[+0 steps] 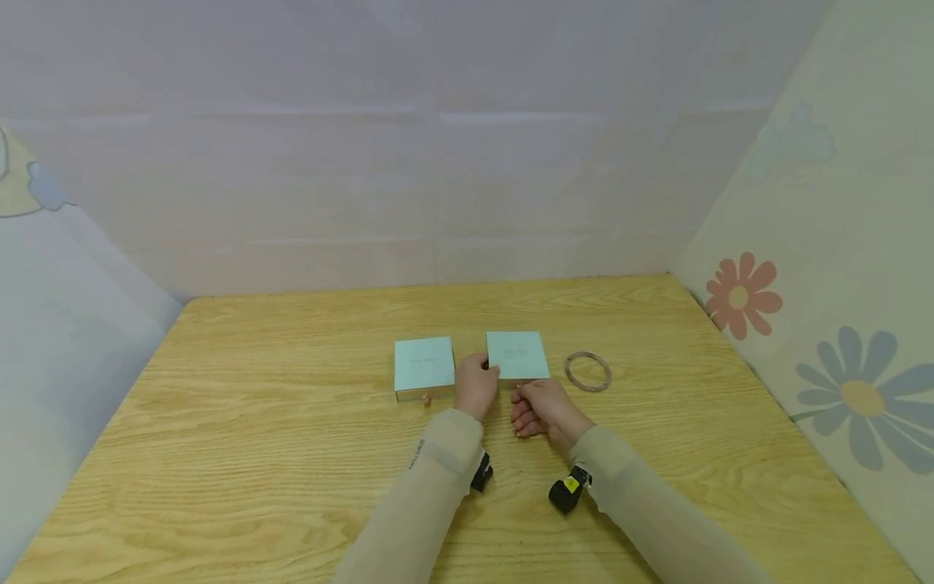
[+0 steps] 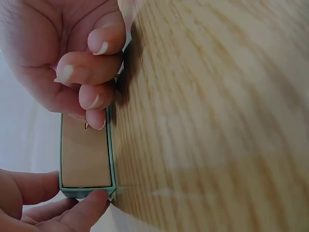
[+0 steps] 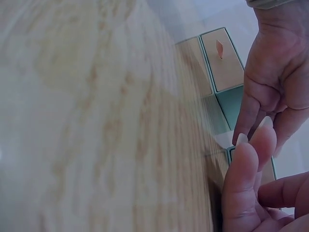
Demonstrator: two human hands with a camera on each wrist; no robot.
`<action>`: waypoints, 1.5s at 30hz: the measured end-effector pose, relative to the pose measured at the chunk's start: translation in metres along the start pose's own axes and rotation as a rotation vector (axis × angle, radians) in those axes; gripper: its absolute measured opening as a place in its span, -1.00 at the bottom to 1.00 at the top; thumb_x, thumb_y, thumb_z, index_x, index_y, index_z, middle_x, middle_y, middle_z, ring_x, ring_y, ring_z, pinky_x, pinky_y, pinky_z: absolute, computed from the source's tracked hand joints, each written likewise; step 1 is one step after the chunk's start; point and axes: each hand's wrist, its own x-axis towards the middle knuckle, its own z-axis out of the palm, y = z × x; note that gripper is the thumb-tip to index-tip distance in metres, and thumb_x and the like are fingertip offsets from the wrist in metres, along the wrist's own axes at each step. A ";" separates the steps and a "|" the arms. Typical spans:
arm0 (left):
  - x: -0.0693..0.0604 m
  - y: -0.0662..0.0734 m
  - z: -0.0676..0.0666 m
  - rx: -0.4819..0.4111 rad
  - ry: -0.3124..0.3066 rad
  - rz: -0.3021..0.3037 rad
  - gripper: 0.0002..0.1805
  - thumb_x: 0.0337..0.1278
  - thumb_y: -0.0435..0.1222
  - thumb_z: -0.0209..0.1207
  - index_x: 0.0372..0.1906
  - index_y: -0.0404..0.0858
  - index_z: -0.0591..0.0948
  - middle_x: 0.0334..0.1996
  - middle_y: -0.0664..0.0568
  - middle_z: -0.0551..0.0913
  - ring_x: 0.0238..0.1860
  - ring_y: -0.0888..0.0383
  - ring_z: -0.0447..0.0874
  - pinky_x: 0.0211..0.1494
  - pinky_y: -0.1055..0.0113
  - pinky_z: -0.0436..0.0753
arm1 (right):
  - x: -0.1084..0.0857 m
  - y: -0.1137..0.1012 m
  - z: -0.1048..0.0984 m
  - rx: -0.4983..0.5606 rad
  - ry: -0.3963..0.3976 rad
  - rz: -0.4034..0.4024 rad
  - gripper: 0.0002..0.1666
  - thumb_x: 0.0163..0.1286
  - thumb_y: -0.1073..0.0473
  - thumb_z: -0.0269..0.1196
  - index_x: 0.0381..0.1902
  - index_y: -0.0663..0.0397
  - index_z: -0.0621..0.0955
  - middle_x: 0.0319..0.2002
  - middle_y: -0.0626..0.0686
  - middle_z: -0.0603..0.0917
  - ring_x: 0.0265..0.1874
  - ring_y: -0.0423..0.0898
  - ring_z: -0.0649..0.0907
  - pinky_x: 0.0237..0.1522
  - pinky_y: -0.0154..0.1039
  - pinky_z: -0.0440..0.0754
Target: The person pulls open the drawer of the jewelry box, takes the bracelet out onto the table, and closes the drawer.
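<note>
Two pale blue drawer boxes lie side by side on the table. At the left side of the right-hand drawer box (image 1: 516,353), my left hand (image 1: 477,388) holds its front corner, with fingertips against the edge in the left wrist view. My right hand (image 1: 543,408) is at the box's beige front (image 2: 87,157), fingers curled, seeming to pinch the small pull tab, which the fingers mostly hide. The drawer front looks flush with its green-blue rim. The left-hand drawer box (image 1: 424,363) stands apart, its copper-coloured tab (image 3: 219,49) sticking out from the front.
A pinkish-brown ring (image 1: 588,371) lies flat to the right of the boxes. The wood-grain table (image 1: 277,454) meets a pale back wall (image 1: 438,178) and a flower-printed side wall (image 1: 824,243). Black wrist cameras are strapped on both sleeves.
</note>
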 end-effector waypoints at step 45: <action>0.009 0.003 0.005 0.050 0.080 0.033 -0.80 0.30 -0.46 0.10 -0.17 -0.50 0.70 -0.21 -0.24 0.70 -0.13 -0.09 0.65 -0.06 0.12 0.60 | 0.001 -0.001 -0.004 -0.018 -0.015 0.022 -0.71 0.51 0.28 -0.10 -0.21 0.40 0.51 -0.64 0.02 0.57 -0.73 -0.20 0.57 -0.66 -0.32 0.57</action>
